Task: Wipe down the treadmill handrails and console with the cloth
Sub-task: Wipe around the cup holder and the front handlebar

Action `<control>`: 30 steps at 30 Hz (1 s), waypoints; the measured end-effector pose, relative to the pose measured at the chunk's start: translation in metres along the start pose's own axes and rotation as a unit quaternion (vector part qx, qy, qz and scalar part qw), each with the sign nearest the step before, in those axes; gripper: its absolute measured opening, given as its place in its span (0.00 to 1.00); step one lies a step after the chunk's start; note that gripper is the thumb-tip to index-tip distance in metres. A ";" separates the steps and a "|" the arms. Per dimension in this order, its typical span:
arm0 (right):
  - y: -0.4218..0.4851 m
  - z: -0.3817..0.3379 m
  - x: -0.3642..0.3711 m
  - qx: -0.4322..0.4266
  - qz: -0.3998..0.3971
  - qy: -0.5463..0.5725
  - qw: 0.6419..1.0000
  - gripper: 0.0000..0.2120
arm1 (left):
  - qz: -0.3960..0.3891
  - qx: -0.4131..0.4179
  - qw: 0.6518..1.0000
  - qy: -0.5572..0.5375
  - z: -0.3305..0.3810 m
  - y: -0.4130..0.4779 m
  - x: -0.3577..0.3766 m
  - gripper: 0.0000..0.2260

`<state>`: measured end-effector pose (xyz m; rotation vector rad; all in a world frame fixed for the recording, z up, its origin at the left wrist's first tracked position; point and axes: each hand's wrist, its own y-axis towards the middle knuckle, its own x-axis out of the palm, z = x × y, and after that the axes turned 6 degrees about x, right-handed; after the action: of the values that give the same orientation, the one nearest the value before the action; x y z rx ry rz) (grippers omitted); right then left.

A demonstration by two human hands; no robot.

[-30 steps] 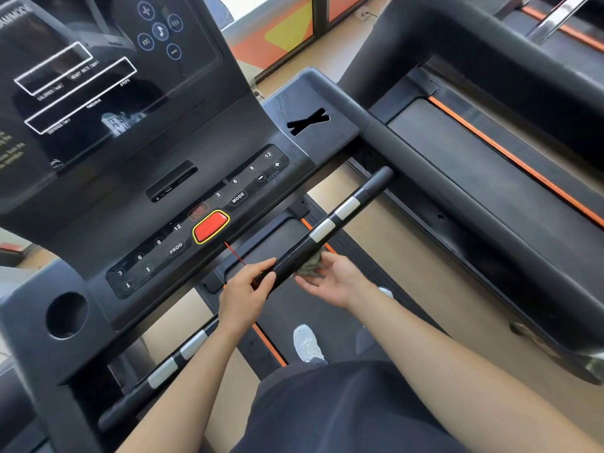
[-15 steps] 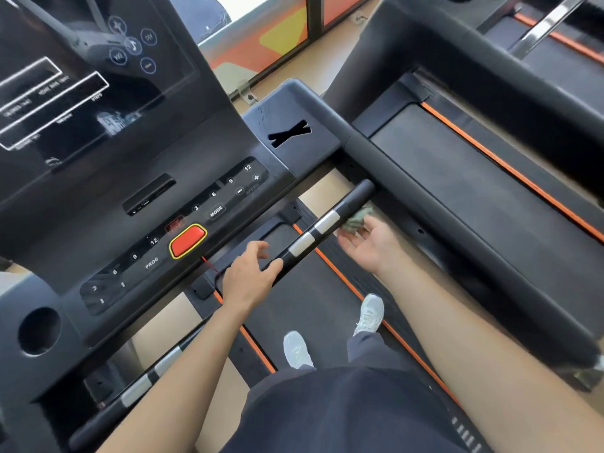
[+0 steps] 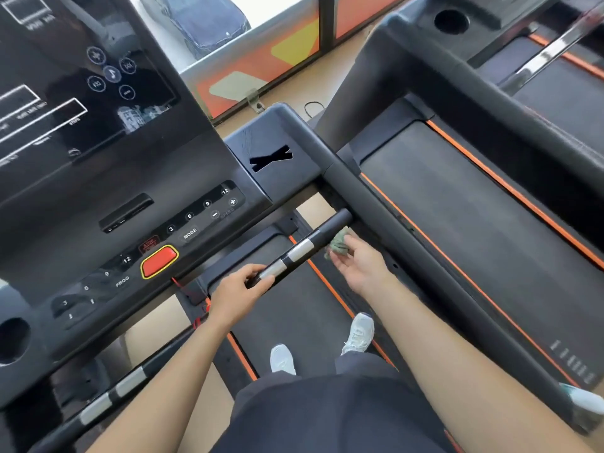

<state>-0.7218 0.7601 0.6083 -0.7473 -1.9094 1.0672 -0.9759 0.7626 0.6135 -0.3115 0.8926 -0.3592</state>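
Observation:
A black front handlebar with silver sensor bands juts out under the treadmill console. My left hand grips the bar near its inner silver band. My right hand holds a small green-grey cloth against the underside of the bar near its outer end. A second front bar with silver bands runs at the lower left. The thick black right side handrail passes just beyond the cloth.
The console carries a dark screen, a button strip with a red stop button and cup holders. Below lie the belt and my white shoes. A neighbouring treadmill stands close on the right.
My right hand has slid the cloth outward along the bar, from beside my left hand to near the bar's end. My left hand has kept its grip.

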 end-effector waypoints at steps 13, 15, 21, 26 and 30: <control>-0.026 -0.052 -0.001 -0.339 -0.121 -0.297 0.884 0.11 | 0.009 -0.043 0.999 -0.012 0.017 -0.006 0.001 0.11; -0.016 -0.053 -0.001 -0.430 -0.099 -0.459 0.771 0.12 | 0.014 -0.055 0.998 -0.019 0.023 -0.007 0.002 0.13; -0.009 -0.012 -0.013 -0.424 -0.104 -0.592 0.677 0.13 | 0.040 0.008 0.997 -0.062 0.051 0.007 0.008 0.18; -0.024 -0.024 -0.010 -0.321 -0.175 -0.569 0.737 0.17 | -0.044 0.118 0.983 -0.133 0.103 0.036 0.003 0.20; -0.032 -0.047 0.004 -0.335 -0.156 -0.535 0.760 0.24 | -0.067 0.155 0.972 -0.166 0.121 0.061 -0.008 0.12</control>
<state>-0.6869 0.7668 0.6529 -0.0549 -3.3570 0.5606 -0.8725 0.8344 0.6654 -0.1363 0.4772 -0.5461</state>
